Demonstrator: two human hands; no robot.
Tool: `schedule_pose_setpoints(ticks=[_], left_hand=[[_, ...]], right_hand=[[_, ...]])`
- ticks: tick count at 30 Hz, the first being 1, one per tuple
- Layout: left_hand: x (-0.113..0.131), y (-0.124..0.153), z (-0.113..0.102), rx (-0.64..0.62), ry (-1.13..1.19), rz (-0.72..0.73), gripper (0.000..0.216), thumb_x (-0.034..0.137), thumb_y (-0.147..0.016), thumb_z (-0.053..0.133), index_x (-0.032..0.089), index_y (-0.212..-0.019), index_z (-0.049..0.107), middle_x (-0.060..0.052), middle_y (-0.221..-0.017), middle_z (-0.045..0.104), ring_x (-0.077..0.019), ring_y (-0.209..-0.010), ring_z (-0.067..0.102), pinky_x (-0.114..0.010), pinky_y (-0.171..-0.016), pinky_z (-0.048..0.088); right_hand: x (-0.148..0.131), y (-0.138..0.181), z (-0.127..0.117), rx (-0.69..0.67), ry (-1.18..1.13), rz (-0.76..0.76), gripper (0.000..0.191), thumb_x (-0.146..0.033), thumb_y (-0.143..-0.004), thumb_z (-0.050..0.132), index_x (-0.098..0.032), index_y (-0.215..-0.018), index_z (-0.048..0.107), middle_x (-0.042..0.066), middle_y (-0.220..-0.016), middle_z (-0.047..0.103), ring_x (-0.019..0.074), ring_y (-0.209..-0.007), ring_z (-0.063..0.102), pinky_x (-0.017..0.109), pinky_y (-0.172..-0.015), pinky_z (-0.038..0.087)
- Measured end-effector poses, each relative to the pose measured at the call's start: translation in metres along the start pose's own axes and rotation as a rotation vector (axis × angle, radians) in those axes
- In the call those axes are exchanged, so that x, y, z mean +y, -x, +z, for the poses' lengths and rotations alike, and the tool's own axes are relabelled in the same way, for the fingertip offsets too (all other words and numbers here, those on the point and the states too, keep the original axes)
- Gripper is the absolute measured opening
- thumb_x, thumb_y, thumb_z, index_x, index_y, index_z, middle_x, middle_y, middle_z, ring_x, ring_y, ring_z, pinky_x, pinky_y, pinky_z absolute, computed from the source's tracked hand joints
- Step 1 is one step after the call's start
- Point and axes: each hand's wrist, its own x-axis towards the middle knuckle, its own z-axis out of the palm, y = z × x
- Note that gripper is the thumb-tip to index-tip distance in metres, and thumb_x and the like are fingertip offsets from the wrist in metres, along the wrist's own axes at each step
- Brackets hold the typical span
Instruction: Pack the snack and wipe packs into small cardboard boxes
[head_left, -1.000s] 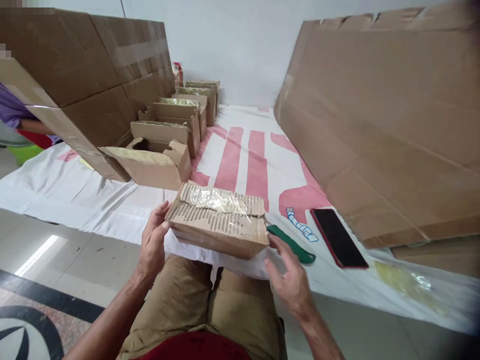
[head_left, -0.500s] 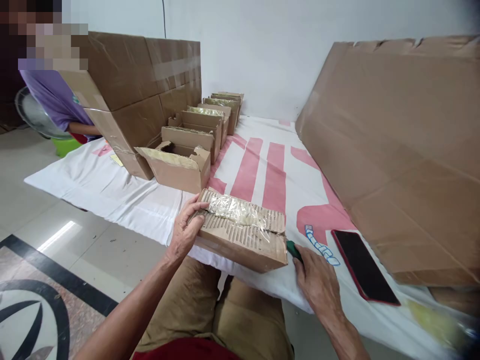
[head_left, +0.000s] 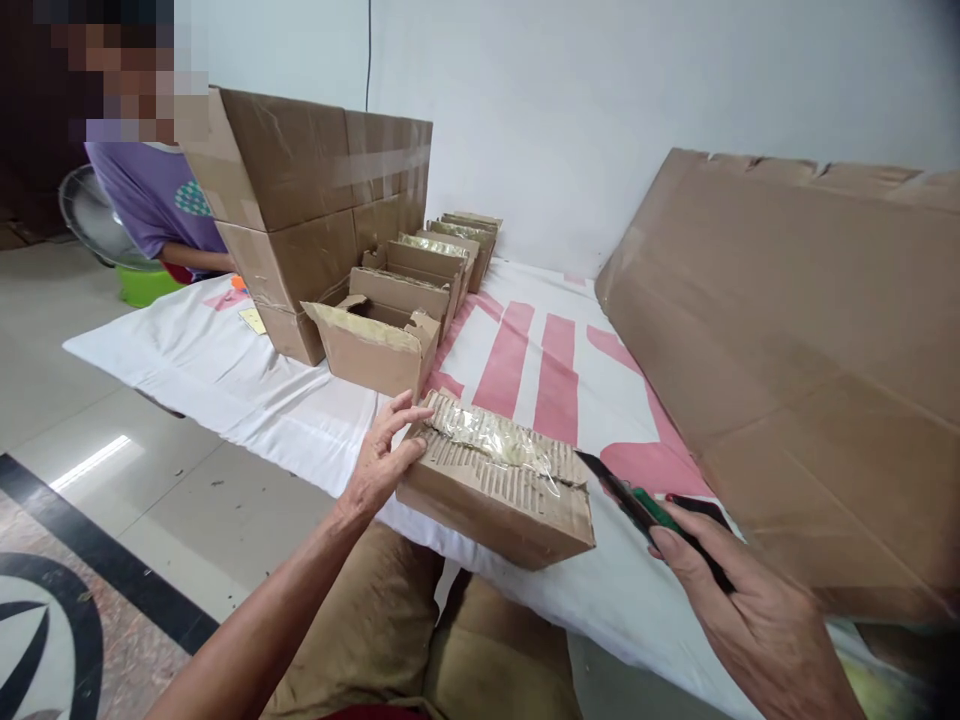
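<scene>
A small cardboard box (head_left: 495,495), taped over its top seam, lies on the white cloth in front of me. My left hand (head_left: 382,460) rests against its left end, fingers spread along the edge. My right hand (head_left: 739,600) is closed round a green-handled utility knife (head_left: 637,505), lifted off the cloth, with the dark blade pointing at the box's right top corner. The blade tip is close to the box; I cannot tell whether it touches.
A row of small opened boxes (head_left: 375,345) runs back along a large taped carton (head_left: 315,215) on the left. A big flattened cardboard sheet (head_left: 810,350) leans on the right. A person in a purple shirt (head_left: 154,205) sits behind the carton. The white and red cloth (head_left: 210,360) covers the floor.
My right hand picked the green knife up from the cloth and raised it toward the box's right end. My left hand stayed on the box's left end. The view shifted left.
</scene>
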Motion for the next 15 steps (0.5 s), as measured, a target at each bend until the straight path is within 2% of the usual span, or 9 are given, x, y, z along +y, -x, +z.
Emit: schedule_pose_setpoints(ticks=[3, 6, 11, 15], left_hand=[[0.007, -0.011, -0.004, -0.050, -0.068, 0.091, 0.031, 0.030, -0.079, 0.067, 0.026, -0.106, 0.084, -0.009, -0.158, 0.054, -0.0358, -0.151, 0.045, -0.056, -0.124, 0.037], [0.010, -0.015, 0.001, -0.104, -0.192, 0.128, 0.031, 0.022, -0.079, 0.065, 0.026, -0.103, 0.085, -0.010, -0.159, 0.053, -0.0351, -0.149, 0.048, -0.055, -0.124, 0.039], [0.001, -0.009, 0.010, -0.095, -0.282, 0.140, 0.035, 0.018, -0.080, 0.062, 0.025, -0.106, 0.085, -0.012, -0.153, 0.058, -0.0349, -0.147, 0.050, -0.055, -0.123, 0.041], [-0.005, -0.005, 0.010, -0.076, -0.276, 0.152, 0.037, 0.014, -0.078, 0.060, 0.025, -0.105, 0.084, -0.011, -0.152, 0.058, -0.0343, -0.147, 0.050, -0.055, -0.123, 0.042]], right_hand=[[-0.021, -0.024, 0.009, -0.083, -0.005, -0.132, 0.033, -0.049, -0.104, 0.053, -0.028, -0.115, 0.076, 0.005, -0.103, 0.082, 0.0242, -0.083, 0.078, 0.035, -0.081, 0.062], [-0.036, -0.044, 0.020, -0.187, 0.016, -0.269, 0.032, -0.041, -0.107, 0.050, -0.026, -0.120, 0.075, 0.005, -0.105, 0.082, 0.0221, -0.087, 0.078, 0.032, -0.076, 0.062], [-0.053, -0.067, 0.038, -0.213, 0.170, -0.527, 0.036, -0.035, -0.111, 0.041, -0.021, -0.110, 0.075, 0.004, -0.092, 0.080, 0.0188, -0.074, 0.074, 0.031, -0.062, 0.055], [-0.049, -0.070, 0.033, -0.245, 0.263, -0.592, 0.038, -0.035, -0.111, 0.039, -0.022, -0.103, 0.074, 0.003, -0.082, 0.076, 0.0180, -0.066, 0.068, 0.031, -0.059, 0.048]])
